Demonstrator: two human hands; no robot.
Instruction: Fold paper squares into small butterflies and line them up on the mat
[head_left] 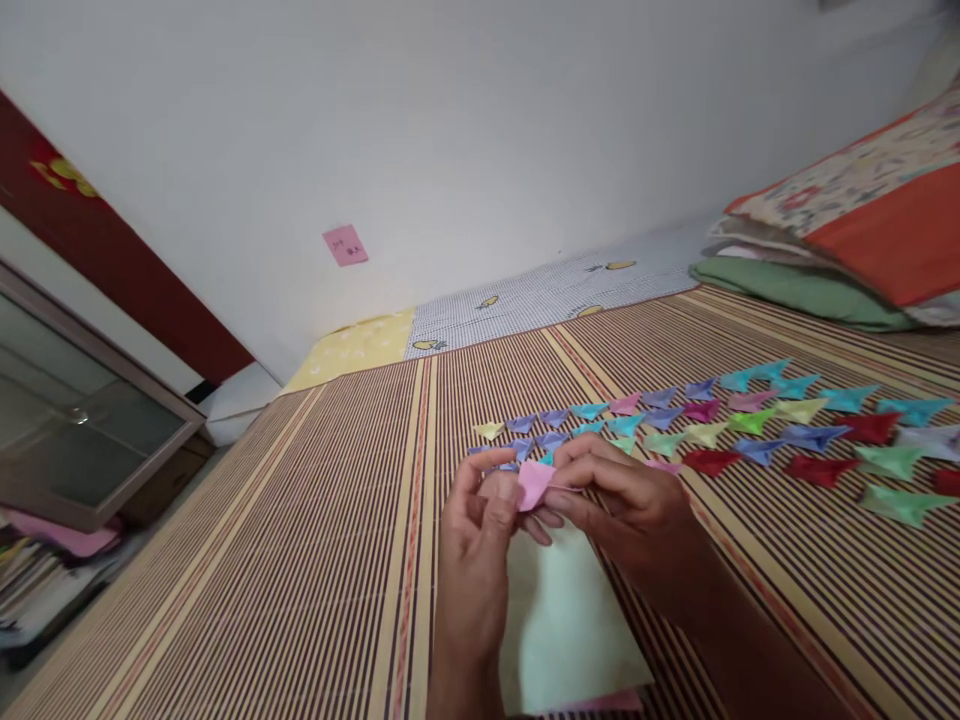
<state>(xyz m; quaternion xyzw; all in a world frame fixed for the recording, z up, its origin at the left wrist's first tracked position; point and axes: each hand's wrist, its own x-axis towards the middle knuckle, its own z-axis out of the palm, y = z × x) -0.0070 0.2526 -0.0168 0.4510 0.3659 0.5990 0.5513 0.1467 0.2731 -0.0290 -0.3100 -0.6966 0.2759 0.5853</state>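
A small pink folded paper (pixel 535 486) is held up between my two hands, above the striped mat. My left hand (pixel 480 530) pinches its left side between thumb and fingers. On its right side, the fingers of my right hand (pixel 619 490) are closed on the paper's thin edge. Below my hands lies a pale green paper sheet (pixel 577 620), with a bit of pink paper (pixel 611 702) showing under its near edge. Beyond them, several rows of small folded paper figures (pixel 701 411) in many colours rest on the mat, some partly hidden by my fingers.
The striped mat (pixel 345 520) covers the bed up to a patterned sheet (pixel 517 305) along the white wall. Pillows and folded bedding (pixel 862 230) are stacked at the right. A pink note (pixel 346 245) is on the wall. At left stands a glass-doored cabinet (pixel 82 400).
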